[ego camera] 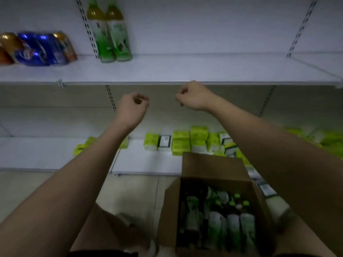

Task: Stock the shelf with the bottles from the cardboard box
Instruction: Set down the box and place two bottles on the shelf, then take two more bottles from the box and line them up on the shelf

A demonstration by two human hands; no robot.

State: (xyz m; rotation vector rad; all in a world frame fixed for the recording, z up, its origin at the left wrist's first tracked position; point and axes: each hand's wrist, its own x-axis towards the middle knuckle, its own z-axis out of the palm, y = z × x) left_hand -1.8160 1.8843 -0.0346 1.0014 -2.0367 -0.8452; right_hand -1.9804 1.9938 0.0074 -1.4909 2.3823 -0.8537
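Observation:
An open cardboard box (211, 169) stands on the floor at the lower right, holding several green-labelled bottles (232, 225) lying and standing inside. Two matching green-labelled bottles (111, 34) stand upright on the white upper shelf (185, 71), at its back left. My left hand (132, 106) and my right hand (193, 96) are raised side by side in front of that shelf's front edge. Both have their fingers curled closed and hold nothing.
Blue and orange cans (37, 49) stand on the upper shelf at the far left. Several yellow-green packs (187, 141) fill the lower shelf (144, 164) behind the box. Slotted shelf uprights (89, 28) run up the back wall. Tiled floor lies to the left of the box.

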